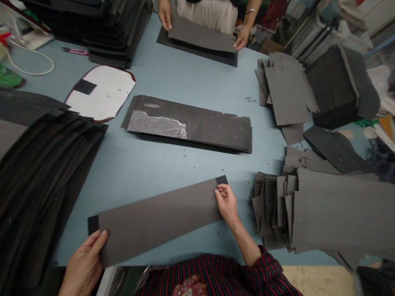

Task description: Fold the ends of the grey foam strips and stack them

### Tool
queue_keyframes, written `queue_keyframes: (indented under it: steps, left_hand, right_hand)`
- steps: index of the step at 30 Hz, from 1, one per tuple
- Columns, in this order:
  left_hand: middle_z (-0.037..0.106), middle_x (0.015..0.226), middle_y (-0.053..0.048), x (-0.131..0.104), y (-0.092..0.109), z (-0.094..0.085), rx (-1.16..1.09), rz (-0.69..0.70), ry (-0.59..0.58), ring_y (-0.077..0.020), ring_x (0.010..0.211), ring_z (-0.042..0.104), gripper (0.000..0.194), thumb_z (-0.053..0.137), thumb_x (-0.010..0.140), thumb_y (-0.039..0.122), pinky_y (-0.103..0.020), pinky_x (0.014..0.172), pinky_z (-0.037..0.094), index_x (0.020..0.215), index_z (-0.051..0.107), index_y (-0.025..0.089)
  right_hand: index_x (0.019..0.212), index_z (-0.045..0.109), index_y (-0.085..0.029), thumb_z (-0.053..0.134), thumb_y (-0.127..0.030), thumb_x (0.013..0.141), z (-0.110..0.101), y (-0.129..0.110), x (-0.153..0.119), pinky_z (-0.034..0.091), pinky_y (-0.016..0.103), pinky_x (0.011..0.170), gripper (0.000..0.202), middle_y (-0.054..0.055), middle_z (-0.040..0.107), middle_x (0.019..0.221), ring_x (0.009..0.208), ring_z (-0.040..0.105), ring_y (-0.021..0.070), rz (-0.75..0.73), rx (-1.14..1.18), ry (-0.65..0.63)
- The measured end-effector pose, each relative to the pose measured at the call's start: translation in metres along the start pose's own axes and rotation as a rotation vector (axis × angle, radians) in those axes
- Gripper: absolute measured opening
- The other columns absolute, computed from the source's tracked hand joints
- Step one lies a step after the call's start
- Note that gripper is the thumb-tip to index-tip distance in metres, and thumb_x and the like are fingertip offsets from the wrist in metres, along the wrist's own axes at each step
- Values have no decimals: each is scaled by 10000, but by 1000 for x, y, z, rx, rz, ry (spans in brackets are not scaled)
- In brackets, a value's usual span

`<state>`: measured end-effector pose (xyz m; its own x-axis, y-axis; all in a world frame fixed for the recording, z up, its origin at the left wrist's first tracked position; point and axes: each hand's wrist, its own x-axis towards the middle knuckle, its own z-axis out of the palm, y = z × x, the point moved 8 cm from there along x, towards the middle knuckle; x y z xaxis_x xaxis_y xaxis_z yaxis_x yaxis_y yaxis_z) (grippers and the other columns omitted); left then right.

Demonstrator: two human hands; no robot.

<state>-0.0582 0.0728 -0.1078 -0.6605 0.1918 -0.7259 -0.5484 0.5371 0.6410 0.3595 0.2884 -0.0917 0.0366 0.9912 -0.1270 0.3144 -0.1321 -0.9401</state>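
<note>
A long grey panel (160, 218) with black tabs at its ends lies slanted near the table's front edge. My left hand (84, 259) pinches its left end, thumb on top, just below the black tab. At the right end my right hand (226, 201) grips the panel's edge beside the other tab, fingertips pressed together. Beyond the panel, a stack of dark strips (216, 127) sits mid-table, its top strip carrying a whitish patch at the left.
Tall piles of dark sheets (40, 176) stand at the left, grey pieces (339, 209) at the right. A white template (101, 92) lies at upper left. Across the blue table (148, 164), another person's hands hold a grey panel (200, 35). A black bin-like item (333, 86) stands at upper right.
</note>
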Motion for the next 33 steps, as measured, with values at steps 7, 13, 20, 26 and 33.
queue_keyframes:
  steps: [7,13,20,26,33]
  left_hand:
    - [727,752,35,6,-6,3,-3,-41,-111,-111,593,618,302,781,587,253,-151,546,513,871,681,229]
    - [724,720,32,1,-3,2,18,-54,-86,-149,625,641,466,847,409,294,-164,472,485,838,680,222]
    - [725,727,30,2,-3,1,23,-45,-85,-155,622,649,489,852,394,274,-168,461,480,848,678,220]
    - [724,720,35,3,-4,1,10,-54,-47,-117,544,610,353,782,519,205,-164,484,497,858,683,217]
    - [723,740,23,11,-10,0,-31,-54,-80,-121,558,630,289,710,644,122,-177,511,524,909,673,232]
  right_hand:
    - [1009,550,-200,587,-366,871,0,4,1,432,256,610,218,-15,570,721,622,521,134,24,-23,6]
    - [1001,539,-204,576,-385,884,2,4,1,427,252,586,219,-16,575,721,616,529,137,34,-32,-19]
    - [1002,542,-207,584,-378,881,2,6,3,424,253,587,214,-22,572,707,602,519,131,47,-15,-18]
    - [987,545,-203,606,-392,859,2,8,3,432,257,594,236,-13,587,727,621,535,135,79,30,-11]
    - [988,542,-203,620,-433,850,3,5,5,430,260,585,279,2,606,766,636,538,144,137,42,-31]
